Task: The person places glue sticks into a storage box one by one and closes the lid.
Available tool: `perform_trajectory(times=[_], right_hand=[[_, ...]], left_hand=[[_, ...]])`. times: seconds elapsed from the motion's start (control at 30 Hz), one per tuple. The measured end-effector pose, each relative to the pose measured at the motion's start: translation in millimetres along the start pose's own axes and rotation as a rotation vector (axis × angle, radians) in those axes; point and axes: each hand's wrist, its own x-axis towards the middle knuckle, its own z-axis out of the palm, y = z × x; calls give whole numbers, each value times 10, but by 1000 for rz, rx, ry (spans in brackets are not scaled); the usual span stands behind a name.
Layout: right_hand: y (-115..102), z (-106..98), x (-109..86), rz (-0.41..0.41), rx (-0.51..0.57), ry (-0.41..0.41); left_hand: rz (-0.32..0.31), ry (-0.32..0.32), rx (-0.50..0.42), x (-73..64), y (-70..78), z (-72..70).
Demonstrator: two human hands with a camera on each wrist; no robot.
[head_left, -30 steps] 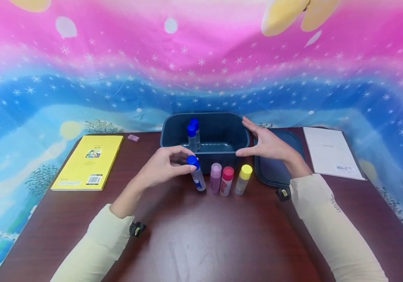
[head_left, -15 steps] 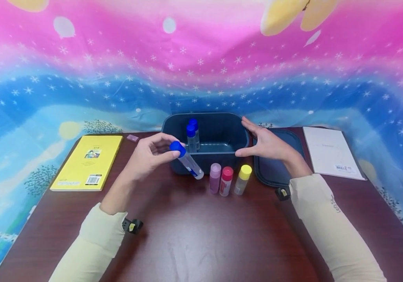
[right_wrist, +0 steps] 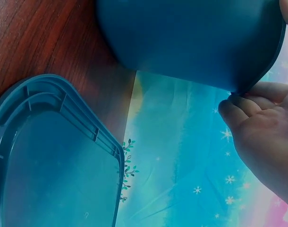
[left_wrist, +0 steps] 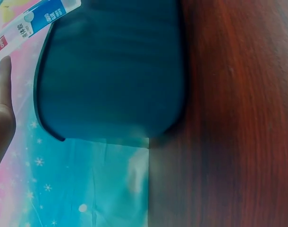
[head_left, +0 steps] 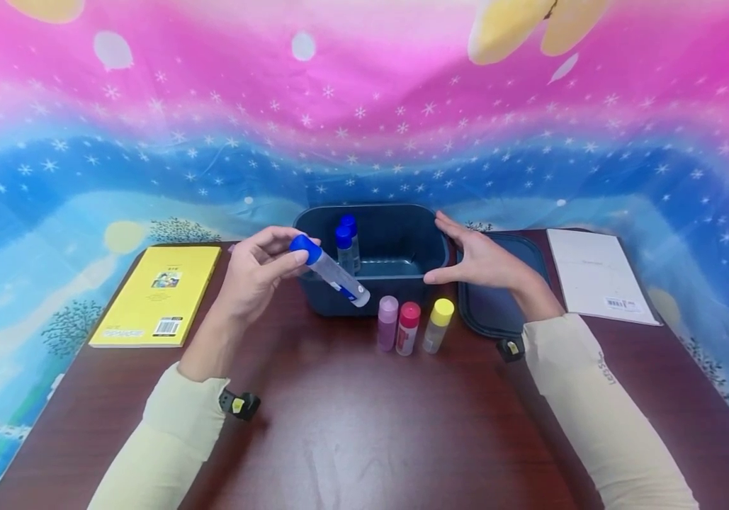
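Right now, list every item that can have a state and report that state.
Bin: open, upright
Held blue-capped bottle: capped, tilted, pinched in the left grip
Two blue-capped bottles in the bin: capped, upright
Lid: off, lying flat
Purple bottle: capped, upright
Red bottle: capped, upright
Yellow bottle: capped, upright
Yellow book: closed, flat
White book: closed, flat

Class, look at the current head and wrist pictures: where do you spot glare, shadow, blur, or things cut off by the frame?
Head view: soft, pale glare on the table, with shadow beside the left sleeve; left wrist view: the bin looks soft and smeared at its lower edge, the bottle is cut off but its print is clearer; right wrist view: the lid is cut off, its ribs fairly crisp.
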Motion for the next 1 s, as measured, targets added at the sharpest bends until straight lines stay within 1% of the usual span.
perform_trajectory(times=[0.17, 0.23, 0.43, 0.6, 0.67, 0.73, 0.87, 1.0], right_hand=[[-18, -8, 0, -3, 1, -2], [-18, -9, 0, -6, 0, -2], [-15, -5, -9, -6, -5, 1], [-20, 2, 2, -8, -1, 0], [-21, 4, 8, -6, -3, 4], [-20, 4, 9, -6, -5, 7], [-18, -1, -4, -1, 5, 3], [-16, -8, -21, 0, 16, 1]], left_hand=[[61, 43, -101, 48, 45, 24], [74, 57, -119, 67, 53, 32], [86, 86, -148, 89, 72, 63], [85, 144, -147, 107, 63, 78], [83, 167, -130, 121, 54, 80], [79, 182, -84, 135, 40, 77], [54, 195, 36, 156, -1, 69], [22, 195, 157, 180, -43, 69]])
